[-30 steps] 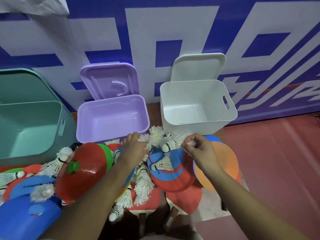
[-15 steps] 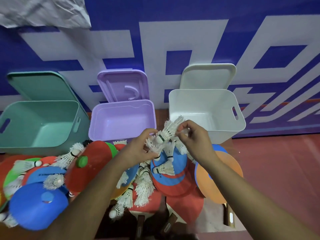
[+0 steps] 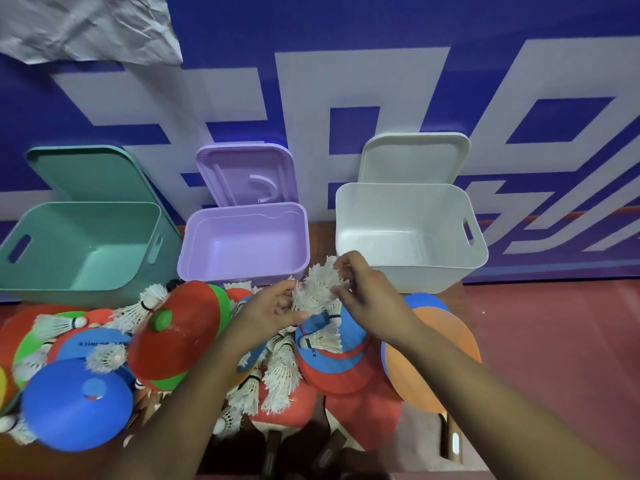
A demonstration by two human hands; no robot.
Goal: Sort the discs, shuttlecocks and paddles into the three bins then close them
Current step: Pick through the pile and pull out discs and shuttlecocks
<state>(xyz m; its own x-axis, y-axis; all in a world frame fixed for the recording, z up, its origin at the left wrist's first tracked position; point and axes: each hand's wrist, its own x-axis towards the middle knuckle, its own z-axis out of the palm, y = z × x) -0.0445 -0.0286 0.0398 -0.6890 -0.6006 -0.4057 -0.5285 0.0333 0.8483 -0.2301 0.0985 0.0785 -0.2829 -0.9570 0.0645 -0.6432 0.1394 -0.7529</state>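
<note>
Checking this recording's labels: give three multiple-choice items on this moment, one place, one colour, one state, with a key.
1. Which bin stands in the middle? A) teal B) white C) purple
2. The disc with the green centre is: A) red B) black C) pink
3. The left hand and right hand together hold: A) nothing B) a shuttlecock bunch C) a lid
Key: 1C, the purple bin sits between the teal bin and the white bin. 2A, its surface is red. 3B, fingers of both hands grip the bunch.
</note>
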